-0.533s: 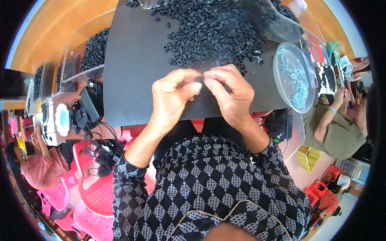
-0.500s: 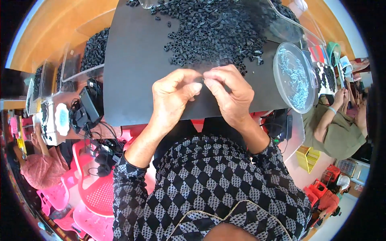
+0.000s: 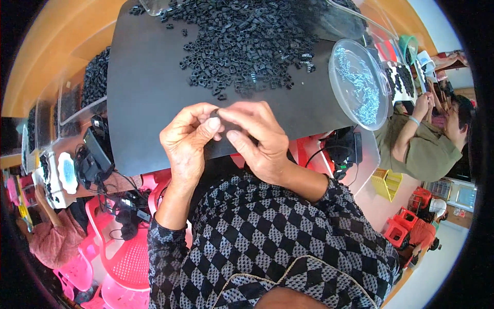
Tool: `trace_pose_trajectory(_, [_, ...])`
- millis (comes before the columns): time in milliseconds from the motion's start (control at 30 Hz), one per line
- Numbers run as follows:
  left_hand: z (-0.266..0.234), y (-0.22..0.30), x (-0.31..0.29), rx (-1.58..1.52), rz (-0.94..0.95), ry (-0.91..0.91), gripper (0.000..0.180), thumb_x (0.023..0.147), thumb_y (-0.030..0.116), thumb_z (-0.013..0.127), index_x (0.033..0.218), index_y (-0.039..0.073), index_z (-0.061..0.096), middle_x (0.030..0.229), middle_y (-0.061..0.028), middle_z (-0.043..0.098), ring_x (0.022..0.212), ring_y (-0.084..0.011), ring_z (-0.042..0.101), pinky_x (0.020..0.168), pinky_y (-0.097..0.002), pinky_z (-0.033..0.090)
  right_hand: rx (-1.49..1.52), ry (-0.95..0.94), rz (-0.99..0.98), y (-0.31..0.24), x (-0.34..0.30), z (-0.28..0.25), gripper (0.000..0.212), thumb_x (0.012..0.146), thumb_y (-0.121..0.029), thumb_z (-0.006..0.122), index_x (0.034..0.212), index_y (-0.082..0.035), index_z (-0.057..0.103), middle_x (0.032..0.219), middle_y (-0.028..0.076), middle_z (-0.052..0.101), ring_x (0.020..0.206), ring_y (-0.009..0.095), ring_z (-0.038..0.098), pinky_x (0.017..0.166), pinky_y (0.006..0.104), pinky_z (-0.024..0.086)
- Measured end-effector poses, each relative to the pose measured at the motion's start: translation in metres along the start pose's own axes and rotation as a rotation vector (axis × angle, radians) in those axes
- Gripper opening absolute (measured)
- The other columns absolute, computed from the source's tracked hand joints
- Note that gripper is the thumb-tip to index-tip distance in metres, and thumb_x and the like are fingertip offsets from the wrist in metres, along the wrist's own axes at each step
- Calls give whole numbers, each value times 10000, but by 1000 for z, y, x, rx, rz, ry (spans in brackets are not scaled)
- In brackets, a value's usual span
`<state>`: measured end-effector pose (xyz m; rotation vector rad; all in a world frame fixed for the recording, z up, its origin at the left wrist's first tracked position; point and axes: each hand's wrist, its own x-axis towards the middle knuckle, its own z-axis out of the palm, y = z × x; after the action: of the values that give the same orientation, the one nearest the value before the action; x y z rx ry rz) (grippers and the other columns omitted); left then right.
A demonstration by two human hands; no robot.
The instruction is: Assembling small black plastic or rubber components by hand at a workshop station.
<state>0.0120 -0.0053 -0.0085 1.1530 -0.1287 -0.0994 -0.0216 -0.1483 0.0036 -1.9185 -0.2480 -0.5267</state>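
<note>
My left hand (image 3: 186, 141) is closed in a pinch over the table's near edge, gripping a small black plastic part (image 3: 215, 114) between thumb and fingertips. Close against it, my right hand (image 3: 263, 138) reaches in with its index finger stretched to the part. The right thumb is apart from that finger, and I see nothing held between them. Motion smears the right fingers a little. Beyond both hands spreads a large pile of similar small black plastic parts (image 3: 242, 46). A round clear tray (image 3: 383, 98) with many small bluish, shiny pieces (image 3: 360, 92) lies to the right.
Everything sits on a dark table (image 3: 146, 82). Clear bins of black parts (image 3: 96, 77) are at the left, beside black devices and cables (image 3: 98, 147). A pink chair (image 3: 128, 260) stands below left, a yellow basket (image 3: 386, 184) at right. Other people (image 3: 419, 147) work on both sides.
Both hands have moved left and slightly down in the picture. The right thumb has come away from its index finger. The table and tray have shifted left with the view.
</note>
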Motion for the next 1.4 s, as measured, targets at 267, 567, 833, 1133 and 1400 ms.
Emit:
trace_pose_trajectory(267, [-2,-2,-4,69,-63,64,188,823,29,697,988,-38,638,862,-136,678,673,-154,624,582,-248,513,-526,169,-1,45,18,-88,146,778,0,654,918,-35,677,869,108,641,812,275,603,718,350,483])
trace_pose_trajectory(567, [-5,-6,-6,75,-63,52,188,818,31,703,987,-31,650,860,-129,683,677,-151,626,589,-244,510,-851,21,-173,64,29,-87,147,753,-100,726,866,-29,664,812,105,605,755,269,566,648,371,457])
trace_pose_trajectory(833, [0,-4,-3,96,-81,34,180,826,15,688,992,-39,647,870,-113,678,700,-145,624,603,-241,514,-870,-8,-186,59,34,-85,62,789,-51,678,777,-1,643,712,107,567,691,264,555,613,357,443])
trace_pose_trajectory(1133, [14,0,-8,45,-118,-6,181,832,2,681,1003,-44,642,854,-94,669,674,-124,608,595,-233,506,188,-141,213,4,29,-35,99,874,-62,635,882,24,684,751,50,599,681,115,543,600,248,428])
trace_pose_trajectory(1400, [14,-5,-13,93,-91,7,175,856,69,691,1010,-7,658,801,-4,627,692,-59,554,596,-196,449,76,-123,59,10,26,-22,68,845,-62,656,851,2,678,714,67,597,656,165,551,584,288,432])
